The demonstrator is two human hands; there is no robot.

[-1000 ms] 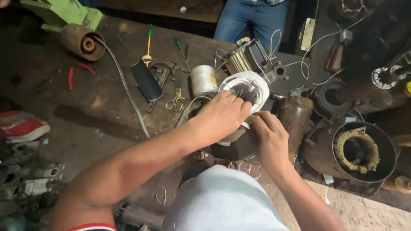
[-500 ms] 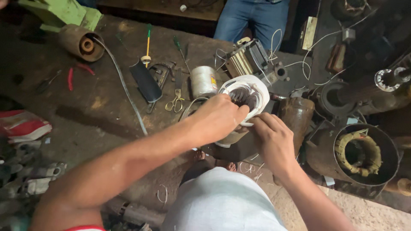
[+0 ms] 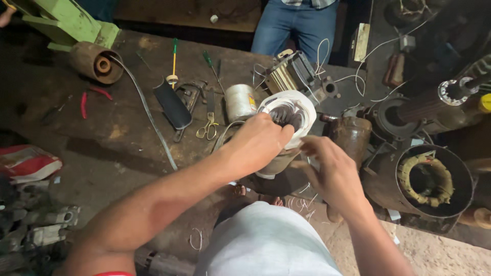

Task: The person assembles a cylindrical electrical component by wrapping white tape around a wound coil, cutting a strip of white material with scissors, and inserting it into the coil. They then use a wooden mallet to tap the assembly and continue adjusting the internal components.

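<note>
A motor stator [image 3: 294, 110] with a white wrapped rim and dark slots stands tilted on the workbench in front of me. My left hand [image 3: 255, 143] lies over its near rim, fingers curled onto the edge. My right hand [image 3: 332, 171] hovers just to the right of it, fingers bent, thumb and forefinger close together near the rim; whether they pinch a wire I cannot tell. A spool of white thread [image 3: 239, 101] stands just left of the stator.
Scissors [image 3: 207, 127], a black pouch [image 3: 172, 105], screwdrivers [image 3: 174, 61] and red pliers [image 3: 84, 104] lie on the bench. A motor housing with yellowish windings [image 3: 424, 179] sits right. A transformer core [image 3: 291, 74] lies behind. A person in jeans [image 3: 296, 25] stands opposite.
My left hand has slid slightly along the stator's near rim. My right hand has lifted and moved a little away from the stator's side.
</note>
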